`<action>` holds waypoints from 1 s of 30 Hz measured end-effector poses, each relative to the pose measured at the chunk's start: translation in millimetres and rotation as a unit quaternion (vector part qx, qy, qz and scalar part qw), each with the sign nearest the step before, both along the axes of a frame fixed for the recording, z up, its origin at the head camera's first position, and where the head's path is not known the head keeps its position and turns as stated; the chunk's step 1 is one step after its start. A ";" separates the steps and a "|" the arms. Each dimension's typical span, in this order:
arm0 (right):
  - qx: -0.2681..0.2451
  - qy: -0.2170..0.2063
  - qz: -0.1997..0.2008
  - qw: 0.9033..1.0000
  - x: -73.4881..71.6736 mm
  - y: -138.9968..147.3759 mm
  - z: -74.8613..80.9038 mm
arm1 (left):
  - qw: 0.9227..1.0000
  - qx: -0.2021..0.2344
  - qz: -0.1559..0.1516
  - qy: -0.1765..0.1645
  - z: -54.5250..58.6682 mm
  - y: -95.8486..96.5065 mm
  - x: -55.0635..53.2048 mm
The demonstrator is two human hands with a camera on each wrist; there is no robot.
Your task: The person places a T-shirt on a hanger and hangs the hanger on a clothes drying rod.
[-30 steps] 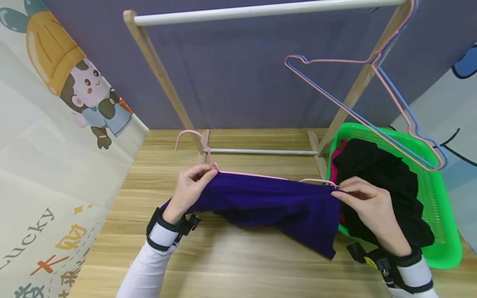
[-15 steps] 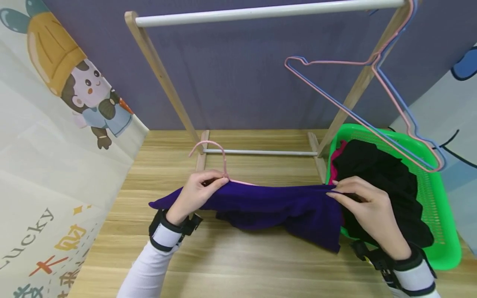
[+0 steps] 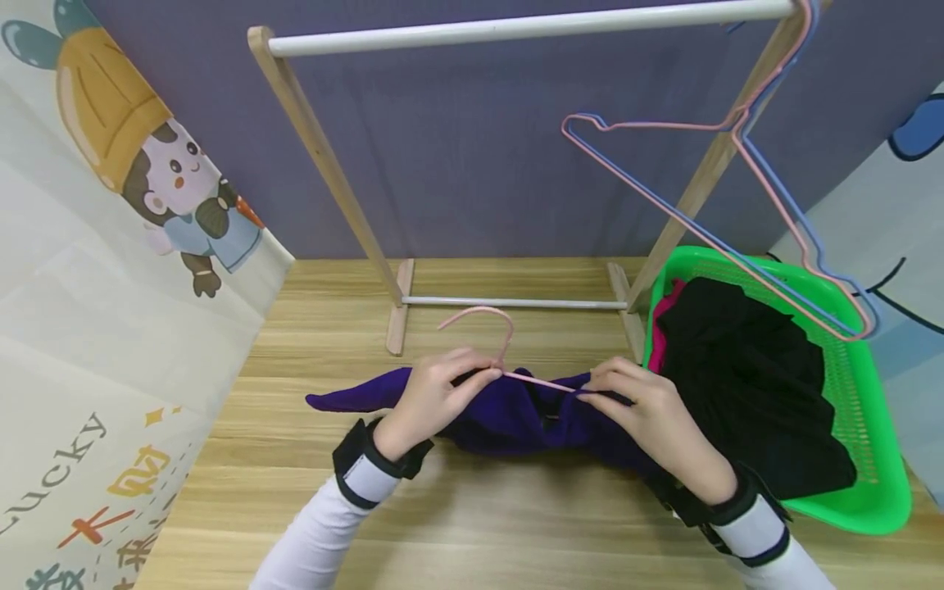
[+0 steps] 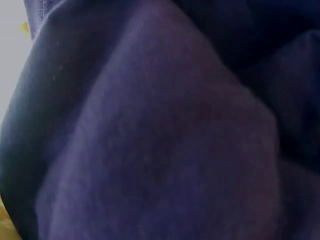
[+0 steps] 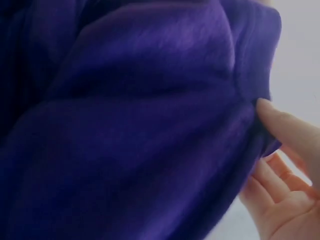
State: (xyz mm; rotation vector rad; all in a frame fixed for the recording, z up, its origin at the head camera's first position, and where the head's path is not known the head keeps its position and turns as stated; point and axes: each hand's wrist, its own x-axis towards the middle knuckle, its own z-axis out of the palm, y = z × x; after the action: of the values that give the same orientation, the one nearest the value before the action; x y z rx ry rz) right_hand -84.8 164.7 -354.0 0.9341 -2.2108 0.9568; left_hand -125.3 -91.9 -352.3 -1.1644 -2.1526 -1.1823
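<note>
In the head view my left hand [image 3: 441,395] pinches the pink clothes hanger [image 3: 509,334] at the base of its hook. A dark purple garment [image 3: 509,422] hangs in folds below the hanger, one narrow end sticking out to the left. My right hand [image 3: 656,414] pinches the garment's edge beside the hanger's arm. The right wrist view shows thumb and fingers on a hemmed edge of the purple garment [image 5: 145,130]. Cloth of the garment [image 4: 160,130] fills most of the left wrist view, so the left hand is hidden there. The hanger's far end is covered.
A wooden rack with a white top rail [image 3: 531,29] stands behind the hands. A pink and a blue hanger [image 3: 678,215] hang at its right end. On the right, a green basket [image 3: 878,483] holds black clothes [image 3: 752,385] and a deep pink piece [image 3: 664,315].
The hook and left hand have moved right and nearer me. My right hand has moved left, so the hands are closer together. The garment's stretched edge has slackened and bunched up.
</note>
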 end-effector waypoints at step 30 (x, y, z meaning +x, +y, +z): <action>0.140 -0.215 -0.120 0.959 7.7 9.1 15.3 | 0.994 0.093 -0.019 -0.058 -3.4 -6.0 1.7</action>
State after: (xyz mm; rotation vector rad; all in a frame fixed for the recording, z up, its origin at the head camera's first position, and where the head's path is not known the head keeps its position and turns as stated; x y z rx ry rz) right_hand -77.1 173.8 -338.7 0.5876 -2.8093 0.8004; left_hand -123.6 -97.9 -355.7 -1.0855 -2.0584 -1.4651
